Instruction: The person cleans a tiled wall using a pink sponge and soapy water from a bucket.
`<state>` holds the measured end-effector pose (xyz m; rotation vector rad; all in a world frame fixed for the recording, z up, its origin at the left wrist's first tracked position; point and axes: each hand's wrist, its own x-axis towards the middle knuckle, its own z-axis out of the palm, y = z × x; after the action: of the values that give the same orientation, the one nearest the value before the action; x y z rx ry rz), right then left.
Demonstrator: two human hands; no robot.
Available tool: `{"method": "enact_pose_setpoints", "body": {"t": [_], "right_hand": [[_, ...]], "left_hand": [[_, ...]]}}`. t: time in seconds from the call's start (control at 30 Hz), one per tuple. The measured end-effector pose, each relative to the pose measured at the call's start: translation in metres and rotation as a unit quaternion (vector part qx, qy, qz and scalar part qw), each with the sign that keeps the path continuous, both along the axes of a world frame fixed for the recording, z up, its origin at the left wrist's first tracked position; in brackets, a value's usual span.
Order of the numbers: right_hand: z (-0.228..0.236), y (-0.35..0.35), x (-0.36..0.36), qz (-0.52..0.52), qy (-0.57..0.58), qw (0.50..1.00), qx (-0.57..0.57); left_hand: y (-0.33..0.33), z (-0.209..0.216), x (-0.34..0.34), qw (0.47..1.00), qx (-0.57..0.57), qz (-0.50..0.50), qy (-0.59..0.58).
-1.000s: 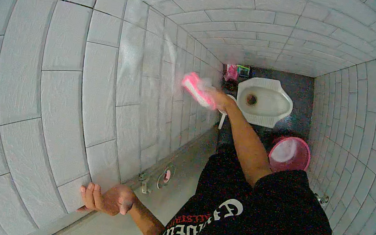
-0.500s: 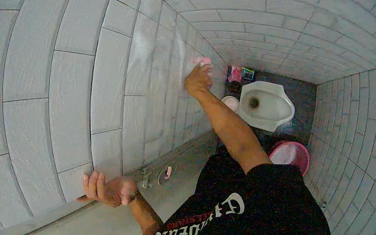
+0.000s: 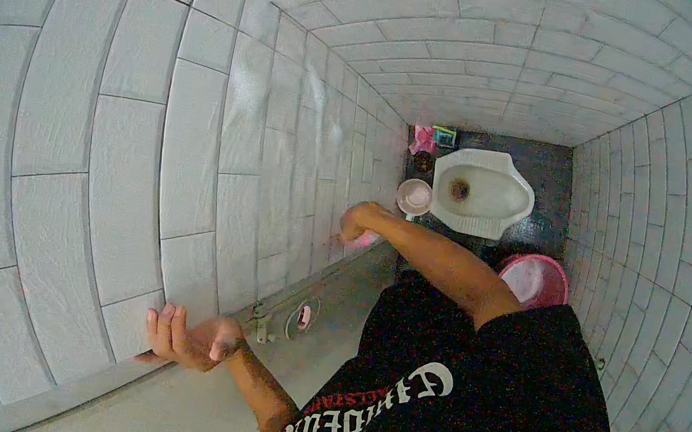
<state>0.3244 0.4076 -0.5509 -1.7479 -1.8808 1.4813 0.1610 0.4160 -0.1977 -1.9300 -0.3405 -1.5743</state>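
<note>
My right hand (image 3: 359, 220) is closed around a small pink scrubber (image 3: 364, 240) and presses it low against the white tiled wall (image 3: 282, 158) on the left. Most of the scrubber is hidden by the fingers, so brush or sponge cannot be told. Whitish wet smears run over the tiles above it. My left hand (image 3: 190, 340) rests lower down by the same wall, near its bottom ledge (image 3: 74, 390), palm up with the fingers loosely bent and apart, holding nothing. A small tap (image 3: 261, 328) juts out from the wall between the two hands.
A white squat toilet (image 3: 484, 193) sits in the dark floor (image 3: 553, 169) at the far end. Beside it are a white dipper (image 3: 414, 197), a dark round item (image 3: 423, 162) and a pink packet (image 3: 423, 140). A pink bucket (image 3: 560, 286) stands nearer, by the right wall.
My right hand has slid down the wall with the pink scrubber, from higher up to near the wall's foot. My left hand has stayed nearly in place. The view has shifted slightly.
</note>
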Motion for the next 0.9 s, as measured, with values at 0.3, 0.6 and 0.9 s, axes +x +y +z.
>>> {"method": "enact_pose_setpoints", "body": {"t": [0.3,0.6,0.9], "right_hand": [[0.020,-0.010,0.061,-0.564,0.559,0.593,-0.132],[0.150,0.081,0.146,-0.660,0.379,0.635,0.131],[0.134,0.070,0.134,-0.715,0.143,0.628,0.270]], "left_hand": [[-0.002,0.000,0.008,1.000,0.000,0.011,0.014],[-0.001,-0.004,0.000,0.999,-0.021,0.032,0.031],[0.001,-0.007,0.009,1.000,0.005,0.002,0.011]]}}
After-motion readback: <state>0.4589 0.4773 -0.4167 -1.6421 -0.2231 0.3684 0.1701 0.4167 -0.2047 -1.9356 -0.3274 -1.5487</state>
